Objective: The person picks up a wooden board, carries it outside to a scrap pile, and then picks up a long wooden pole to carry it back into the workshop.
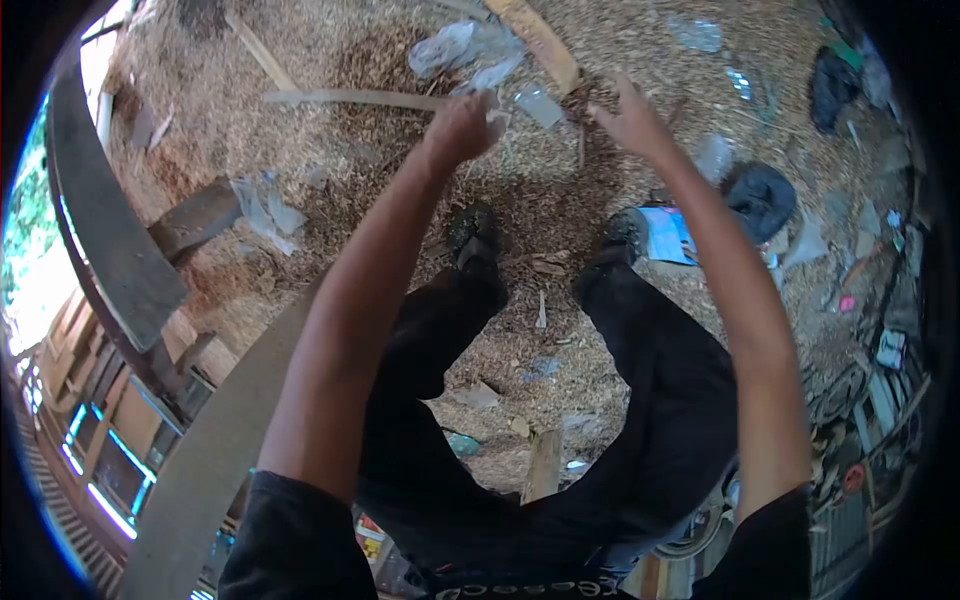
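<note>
My left hand is closed in a fist above the chip-covered ground. A thin pale wooden strip runs out leftward from it, and its end at the hand is hidden by the fingers. Something whitish shows at the hand's right side, too blurred to name. My right hand hangs with fingers apart and nothing visible in them. Between the hands lies a clear plastic piece, with a wooden board just beyond it. Crumpled clear plastic bags lie past my left hand.
Wood shavings cover the ground around my black-shod feet. On the right are a blue printed packet, a dark round item and scattered litter. Curved-looking planks stand at the left, with a long board beside my left arm.
</note>
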Motion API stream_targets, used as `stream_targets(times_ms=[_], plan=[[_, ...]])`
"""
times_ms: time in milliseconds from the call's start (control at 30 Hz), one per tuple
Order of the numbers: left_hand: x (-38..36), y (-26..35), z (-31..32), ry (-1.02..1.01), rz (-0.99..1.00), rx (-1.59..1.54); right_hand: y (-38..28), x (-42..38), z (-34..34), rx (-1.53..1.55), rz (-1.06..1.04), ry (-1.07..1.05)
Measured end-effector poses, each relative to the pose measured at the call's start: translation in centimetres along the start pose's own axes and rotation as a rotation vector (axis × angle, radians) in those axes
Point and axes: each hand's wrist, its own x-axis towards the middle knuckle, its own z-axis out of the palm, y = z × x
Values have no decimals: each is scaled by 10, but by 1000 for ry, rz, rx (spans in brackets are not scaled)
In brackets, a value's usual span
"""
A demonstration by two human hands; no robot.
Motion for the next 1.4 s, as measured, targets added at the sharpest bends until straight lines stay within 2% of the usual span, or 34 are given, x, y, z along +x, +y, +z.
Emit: stream_targets(times_ms=[67,100,167,200,300,333,400,467,500,567,633,667,767,800,900,933,967,1000,1033,1133,1233,1300,1400], plan=[[-3,19,-18,41,-12,136,-13,8,-46,2,83,-203],[40,-89,-14,142,12,268,-11,99,52,-3,-98,-79],[55,-130,9,164,125,313,7,117,65,-133,-238,14],[53,-137,18,74,109,322,12,121,74,-160,-258,-7],[63,-182,52,296,289,299,2,144,91,-391,-344,59],[64,-179,50,285,278,280,-6,146,90,-389,-249,14],[55,-171,42,253,232,251,-24,153,82,-446,-241,-38],[61,-172,35,262,329,252,-37,155,75,-393,-163,-181],[64,-168,34,255,385,251,-41,157,75,-377,-116,-182],[63,-131,27,231,322,279,-43,165,74,-351,-9,-163],[67,-100,34,223,308,249,-44,164,72,-252,6,-110],[72,-90,42,201,337,258,-42,162,70,-217,-10,-75],[90,-77,75,349,578,355,-32,146,55,-64,-25,-73],[82,-64,69,288,567,354,-29,137,50,-27,-29,-64],[90,-58,62,446,560,392,-19,108,39,29,-22,-99],[80,-45,45,382,394,384,-10,101,44,43,-34,-99],[81,-46,38,401,335,409,1,96,49,55,-46,-101],[87,-51,29,419,274,432,-3,77,47,161,42,-176],[92,-57,22,436,213,454,-1,63,52,140,11,-157],[102,-70,11,511,178,596,11,22,62,110,-22,-146],[99,-67,8,580,268,502,24,-5,58,130,-14,-181],[101,-66,9,521,235,590,41,-13,56,124,-90,-167],[99,-61,5,485,241,607,58,-15,43,-55,-63,-191]])
